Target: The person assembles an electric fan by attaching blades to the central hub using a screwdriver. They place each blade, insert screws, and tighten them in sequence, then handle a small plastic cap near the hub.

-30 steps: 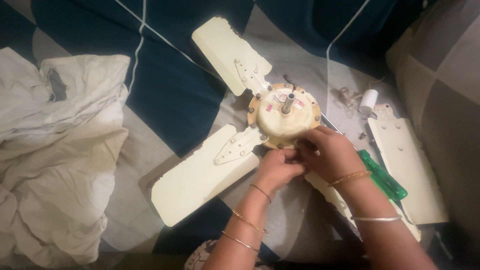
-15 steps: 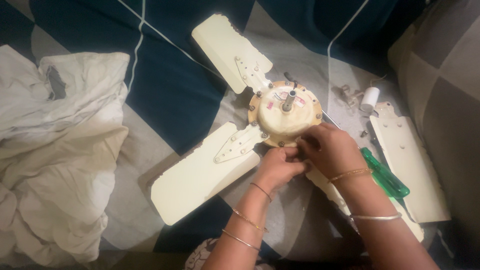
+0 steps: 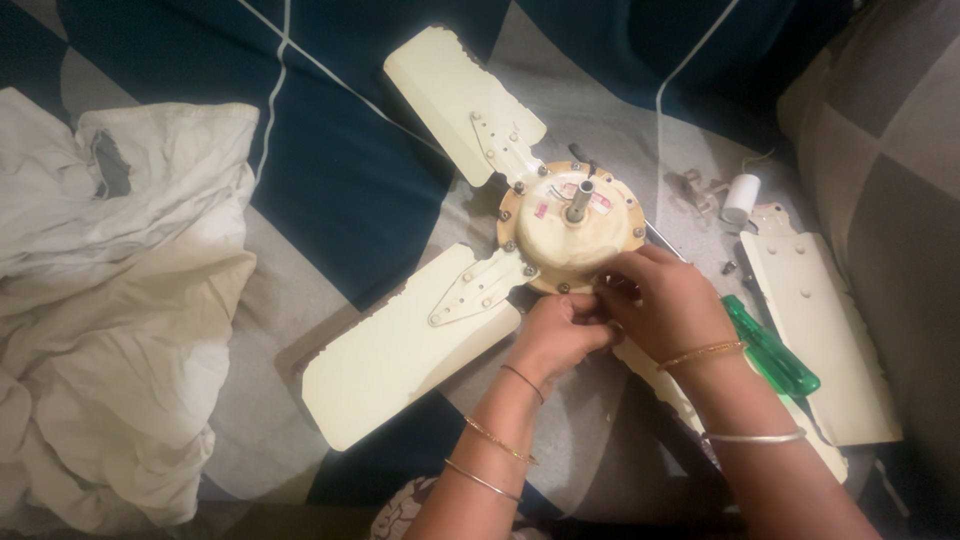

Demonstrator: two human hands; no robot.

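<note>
The fan motor [image 3: 572,232], cream with a short shaft standing up from its middle, lies on the blue and grey checked bedcover [image 3: 340,190], a little right of centre. Your left hand [image 3: 562,335] and right hand [image 3: 668,303] meet at its near edge, fingers curled tight together over the spot where a blade joins; whether they pinch a screw or only the metal I cannot tell. Since half a second ago almost nothing has changed: both hands keep the same huddle at the rim, your right wrist has shifted only a touch, and the fan has not turned.

One blade [image 3: 455,100] reaches far and left from the motor, another blade [image 3: 405,350] reaches near and left. A third runs under your right forearm. Just right of that forearm lies a green screwdriver [image 3: 772,350], and beyond it a loose blade [image 3: 820,335]. Far right, near the motor, sits a small white cylinder [image 3: 740,197]. A crumpled white cloth [image 3: 110,310] fills the left side.
</note>
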